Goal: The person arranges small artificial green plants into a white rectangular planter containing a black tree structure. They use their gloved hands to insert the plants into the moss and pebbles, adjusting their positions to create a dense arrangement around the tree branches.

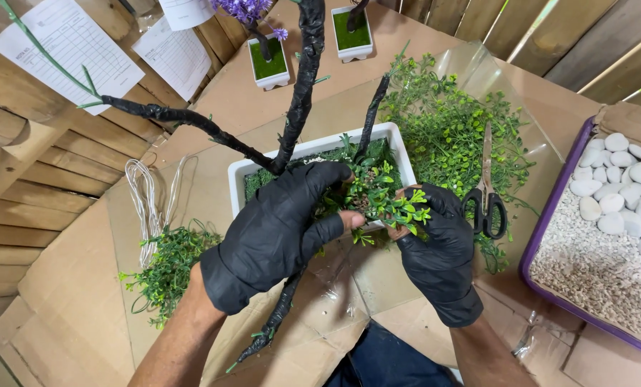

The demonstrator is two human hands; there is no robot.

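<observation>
Black gloves on both of your hands. Left hand [277, 229] curls over the near rim of the white rectangular planter [399, 147], fingers closed around the base of a black wrapped branch [302, 86]; the branch's long axis runs up and away from you. Right hand [439, 251] pinches a green leafy sprig [392, 204] at the planter's near-right corner, thumb and fingers closed on it. The sprig lies just beside the left fingertips, between both hands. Right of it, scissors [487, 201] rest on loose greenery [449, 122]. Far right, tray of white pebbles [621, 186]. Cardboard surface [69, 287] carries everything.
</observation>
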